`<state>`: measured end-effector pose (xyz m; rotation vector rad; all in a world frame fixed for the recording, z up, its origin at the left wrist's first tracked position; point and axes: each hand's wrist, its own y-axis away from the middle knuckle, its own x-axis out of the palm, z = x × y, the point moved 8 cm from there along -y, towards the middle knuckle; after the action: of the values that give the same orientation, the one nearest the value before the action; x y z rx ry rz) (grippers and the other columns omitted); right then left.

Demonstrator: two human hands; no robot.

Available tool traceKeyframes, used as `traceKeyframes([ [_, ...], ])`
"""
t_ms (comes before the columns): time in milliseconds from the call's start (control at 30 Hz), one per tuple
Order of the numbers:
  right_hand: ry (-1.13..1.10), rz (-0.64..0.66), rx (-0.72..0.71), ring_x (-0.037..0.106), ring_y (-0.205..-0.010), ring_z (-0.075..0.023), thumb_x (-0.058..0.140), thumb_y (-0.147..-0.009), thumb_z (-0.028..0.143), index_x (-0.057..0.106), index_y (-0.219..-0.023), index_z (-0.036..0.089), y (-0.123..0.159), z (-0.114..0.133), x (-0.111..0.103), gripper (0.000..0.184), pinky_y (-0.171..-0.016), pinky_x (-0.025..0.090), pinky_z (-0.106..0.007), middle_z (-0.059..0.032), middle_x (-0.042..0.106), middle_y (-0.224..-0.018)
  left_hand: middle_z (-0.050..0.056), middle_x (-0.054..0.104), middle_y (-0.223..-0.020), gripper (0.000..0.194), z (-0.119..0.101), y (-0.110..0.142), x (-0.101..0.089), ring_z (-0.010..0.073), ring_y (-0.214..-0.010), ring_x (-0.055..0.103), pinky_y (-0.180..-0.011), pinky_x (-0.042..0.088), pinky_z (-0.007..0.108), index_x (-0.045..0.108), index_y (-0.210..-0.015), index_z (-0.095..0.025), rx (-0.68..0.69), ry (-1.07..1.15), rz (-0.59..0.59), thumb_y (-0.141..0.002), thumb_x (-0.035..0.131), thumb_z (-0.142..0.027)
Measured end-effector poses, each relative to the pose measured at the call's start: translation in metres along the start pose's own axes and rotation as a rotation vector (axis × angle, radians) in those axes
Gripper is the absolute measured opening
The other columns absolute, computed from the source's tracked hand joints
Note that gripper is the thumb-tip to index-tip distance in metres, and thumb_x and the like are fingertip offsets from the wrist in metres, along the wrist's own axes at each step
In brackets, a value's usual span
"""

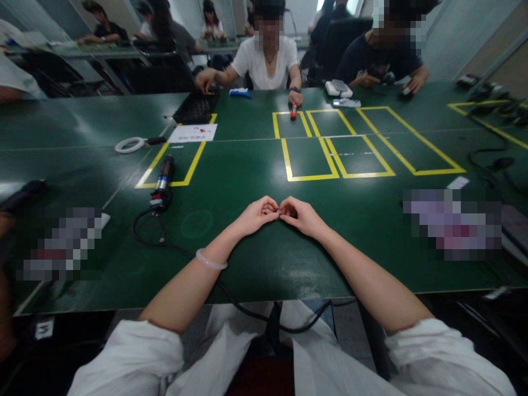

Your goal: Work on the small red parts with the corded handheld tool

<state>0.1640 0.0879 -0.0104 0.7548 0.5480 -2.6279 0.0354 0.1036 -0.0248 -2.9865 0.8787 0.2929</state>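
My left hand [256, 215] and my right hand [303, 216] meet above the green table, their fingertips almost touching. Pinched between them is a small red-orange and grey piece [282, 212], mostly covered by the fingers, so its kind does not show. The fingers of both hands are bent and closed around it. A pale bracelet [211, 260] circles my left wrist.
Left of my hands lies a dark cylindrical tool [165, 171], its black cable [181, 251] running under my left forearm. Yellow tape [313, 177] outlines areas beyond. Across the table, a person's hand [295, 98] holds a red-orange item [293, 111]. A white paper [193, 133] lies at left.
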Motion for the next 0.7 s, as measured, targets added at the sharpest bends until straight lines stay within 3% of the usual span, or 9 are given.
traceKeyframes([
  [233,-0.099,-0.009,0.046,0.05,-0.064,-0.012,0.062,-0.088,0.031,0.06,-0.098,0.02,0.0,-0.009,-0.002,0.015,-0.062,0.04,-0.025,0.0005,0.061,-0.079,0.008,0.064,-0.099,0.041,-0.005,0.001,-0.007,0.0158,-0.088,0.064,-0.079,0.05,0.03,0.054,-0.111,-0.014,-0.005,-0.027,0.012,-0.086,0.065,-0.044],
  [400,-0.112,-0.019,0.061,0.05,-0.066,-0.0124,0.064,-0.086,0.03,0.062,-0.097,0.019,-0.001,-0.011,-0.004,0.016,-0.064,0.041,-0.026,-0.0003,0.058,-0.08,0.013,0.064,-0.118,0.049,-0.022,0.015,-0.044,0.0217,-0.107,0.062,-0.097,0.046,0.037,0.054,-0.125,-0.014,0.015,-0.271,-0.078,-0.09,0.058,-0.047],
  [500,-0.129,-0.009,0.075,0.05,-0.065,-0.0124,0.064,-0.085,0.029,0.062,-0.096,0.018,-0.002,-0.011,-0.003,0.016,-0.063,0.041,-0.026,0.0,0.058,-0.079,0.013,0.06,-0.131,0.052,-0.025,0.031,-0.093,0.0259,-0.119,0.057,-0.102,0.043,0.04,0.055,-0.129,-0.016,-0.023,-0.521,-0.2,-0.09,0.055,-0.05],
  [567,-0.133,-0.006,0.074,0.051,-0.065,-0.0124,0.064,-0.085,0.028,0.062,-0.096,0.018,-0.002,-0.011,-0.002,0.016,-0.064,0.041,-0.027,-0.0002,0.059,-0.079,0.014,0.056,-0.136,0.057,-0.022,0.046,-0.138,0.0293,-0.123,0.053,-0.104,0.042,0.042,0.055,-0.133,-0.016,-0.097,-0.776,-0.319,-0.09,0.052,-0.053],
  [700,-0.126,-0.016,0.059,0.051,-0.067,-0.0123,0.064,-0.085,0.026,0.063,-0.099,0.017,-0.002,-0.012,-0.002,0.016,-0.065,0.042,-0.027,-0.0013,0.06,-0.083,0.02,0.044,-0.148,0.067,-0.011,0.083,-0.238,0.033,-0.132,0.042,-0.112,0.032,0.042,0.045,-0.141,-0.003,-0.338,-1.229,-0.565,-0.092,0.051,-0.048],
])
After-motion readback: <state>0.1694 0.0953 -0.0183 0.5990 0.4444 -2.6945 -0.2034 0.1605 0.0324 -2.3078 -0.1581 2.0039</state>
